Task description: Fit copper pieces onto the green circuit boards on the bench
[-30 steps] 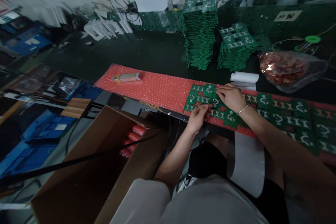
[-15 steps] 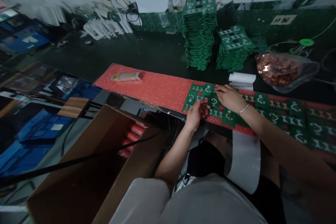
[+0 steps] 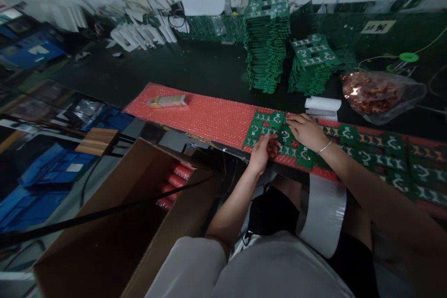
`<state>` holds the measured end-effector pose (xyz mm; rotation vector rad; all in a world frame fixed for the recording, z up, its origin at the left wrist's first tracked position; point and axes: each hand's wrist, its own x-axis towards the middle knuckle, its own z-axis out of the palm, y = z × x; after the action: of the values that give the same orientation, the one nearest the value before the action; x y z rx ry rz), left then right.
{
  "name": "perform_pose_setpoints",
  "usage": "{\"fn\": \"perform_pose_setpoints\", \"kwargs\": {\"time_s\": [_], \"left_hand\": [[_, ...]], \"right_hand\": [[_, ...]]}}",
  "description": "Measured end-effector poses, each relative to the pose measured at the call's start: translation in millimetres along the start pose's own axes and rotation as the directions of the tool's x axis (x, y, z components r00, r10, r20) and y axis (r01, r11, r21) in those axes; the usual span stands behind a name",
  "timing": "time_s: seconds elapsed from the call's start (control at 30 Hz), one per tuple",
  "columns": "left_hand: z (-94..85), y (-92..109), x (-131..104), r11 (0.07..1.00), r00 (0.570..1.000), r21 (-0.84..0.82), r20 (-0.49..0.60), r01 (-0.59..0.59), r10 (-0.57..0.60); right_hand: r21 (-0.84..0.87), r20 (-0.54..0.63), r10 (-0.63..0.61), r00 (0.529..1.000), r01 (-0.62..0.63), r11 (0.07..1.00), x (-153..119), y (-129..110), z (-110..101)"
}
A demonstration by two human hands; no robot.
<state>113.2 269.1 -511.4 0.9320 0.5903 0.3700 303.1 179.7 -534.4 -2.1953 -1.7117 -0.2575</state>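
Green circuit boards (image 3: 267, 120) lie in a row on pink bubble wrap (image 3: 216, 118) along the bench edge. My left hand (image 3: 261, 153), palm partly up at the near edge of the boards, has its fingers curled round small copper pieces (image 3: 272, 148). Over the boards, to the right of it, my right hand (image 3: 304, 131) reaches down with its fingertips close together at the far row; anything between them is too small to make out. Copper-coloured pieces show on some boards farther right.
Tall (image 3: 267, 46) and short (image 3: 310, 67) stacks of green boards stand behind. A bag of copper pieces (image 3: 377, 93) is at the right. A cutter-like tool (image 3: 167, 101) lies on the wrap. An open carton (image 3: 171, 233) with pink rolls (image 3: 179, 177) stands below.
My left hand has shifted slightly and its fingers have moved, showing more of the copper pieces. My right hand stays over almost the same spot on the boards.
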Motion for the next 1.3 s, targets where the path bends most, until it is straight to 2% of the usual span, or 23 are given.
{"fn": "perform_pose_setpoints", "kwargs": {"time_s": [0.27, 0.43, 0.53, 0.63, 0.73, 0.8, 0.93, 1.07, 1.17, 1.3], "left_hand": [[-0.7, -2, 1, 1.000, 1.000, -0.020, 0.012, -0.005, 0.005], [-1.3, -4, 2, 1.000, 1.000, -0.011, 0.014, -0.005, 0.005], [-0.6, -2, 2, 1.000, 1.000, -0.013, 0.020, -0.013, 0.013], [-0.7, 2, 0, 0.999, 0.999, -0.036, 0.025, -0.024, 0.025], [-2.1, 6, -1, 0.999, 0.999, -0.031, 0.020, -0.037, 0.038], [-3.3, 7, -1, 0.999, 0.998, -0.015, 0.023, -0.051, 0.051], [-4.3, 6, -3, 0.998, 0.998, 0.009, 0.032, -0.063, 0.063], [-4.3, 2, -6, 0.998, 0.998, 0.014, 0.034, -0.060, 0.060], [-4.9, 2, -9, 0.999, 0.997, 0.028, 0.065, -0.041, 0.039], [-7.2, 10, -14, 0.998, 0.993, -0.030, 0.108, 0.058, -0.054]], "right_hand": [[-0.121, 0.062, -0.038, 0.997, 0.045, 0.992, -1, -9, -8], [-0.135, 0.079, -0.041, 0.996, 0.052, 0.989, -1, -11, -7], [-0.034, 0.022, 0.002, 1.000, -0.002, 0.999, 0, -8, -4], [0.175, -0.089, 0.076, 0.993, -0.059, 0.983, -2, -12, -10], [0.372, -0.163, 0.158, 0.974, -0.088, 0.924, -8, -32, -26], [0.451, -0.141, 0.147, 0.979, -0.068, 0.890, -13, -51, -37], [0.452, -0.087, 0.059, 0.994, -0.013, 0.892, -18, -79, -42], [0.405, -0.095, 0.042, 0.995, 0.000, 0.914, -18, -86, -37], [0.406, -0.160, 0.094, 0.983, -0.021, 0.914, -18, -89, -41], [0.436, -0.234, 0.115, 0.965, -0.001, 0.900, -18, -92, -52]]}}
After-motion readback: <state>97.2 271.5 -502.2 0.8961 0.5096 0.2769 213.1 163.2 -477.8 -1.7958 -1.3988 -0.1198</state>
